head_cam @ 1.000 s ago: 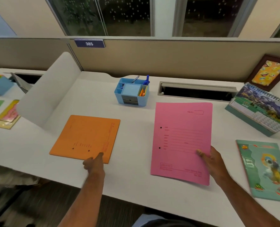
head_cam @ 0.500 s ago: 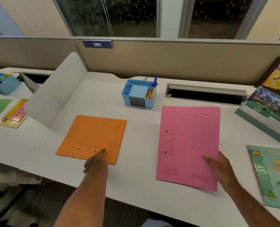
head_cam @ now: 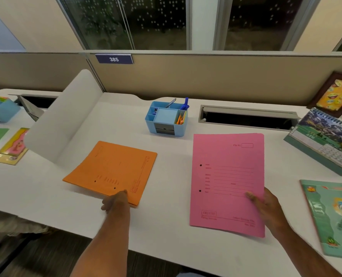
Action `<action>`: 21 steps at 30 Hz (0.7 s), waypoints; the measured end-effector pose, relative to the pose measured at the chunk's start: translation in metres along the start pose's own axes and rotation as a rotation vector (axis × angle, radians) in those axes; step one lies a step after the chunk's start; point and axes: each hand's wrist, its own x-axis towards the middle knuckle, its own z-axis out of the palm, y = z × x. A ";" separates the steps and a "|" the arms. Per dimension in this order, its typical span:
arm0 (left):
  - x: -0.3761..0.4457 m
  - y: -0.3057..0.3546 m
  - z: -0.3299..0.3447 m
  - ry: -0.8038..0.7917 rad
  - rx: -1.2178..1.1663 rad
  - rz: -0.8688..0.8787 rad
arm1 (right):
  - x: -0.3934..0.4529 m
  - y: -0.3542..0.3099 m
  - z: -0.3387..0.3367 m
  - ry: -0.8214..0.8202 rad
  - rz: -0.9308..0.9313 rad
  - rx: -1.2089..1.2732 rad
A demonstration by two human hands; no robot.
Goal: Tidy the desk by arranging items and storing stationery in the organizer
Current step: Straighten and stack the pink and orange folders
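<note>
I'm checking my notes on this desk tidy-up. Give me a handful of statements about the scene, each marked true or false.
1. The left hand touches the near edge of the orange paper folder. True.
2. The right hand rests on the green parrot-cover notebook. False: it is on the pink paper folder.
3. The blue plastic desk organizer stands behind and between the two folders. True.
4. The two folders overlap. False: bare white desk separates them.
5. The spiral desk calendar lies flat. False: it stands propped.

Orange card folder (head_cam: 114, 170) & pink card folder (head_cam: 226, 176), both w/ printed lines; light-blue plastic organizer (head_cam: 166, 121); white surface (head_cam: 166, 226).
</note>
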 end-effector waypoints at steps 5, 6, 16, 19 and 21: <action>-0.008 -0.005 -0.001 -0.102 -0.249 0.222 | 0.003 -0.001 0.000 -0.013 0.010 0.005; -0.008 -0.009 0.001 -0.136 -0.301 0.262 | 0.004 0.000 0.001 -0.011 0.010 0.003; -0.070 -0.020 -0.016 -0.611 -0.529 0.467 | 0.006 -0.004 0.000 0.050 0.031 0.046; -0.097 -0.021 -0.022 -0.801 -0.437 0.542 | 0.009 -0.006 -0.001 0.078 0.037 0.061; -0.113 -0.024 -0.021 -0.885 -0.342 0.597 | 0.011 -0.009 -0.003 0.090 0.042 0.076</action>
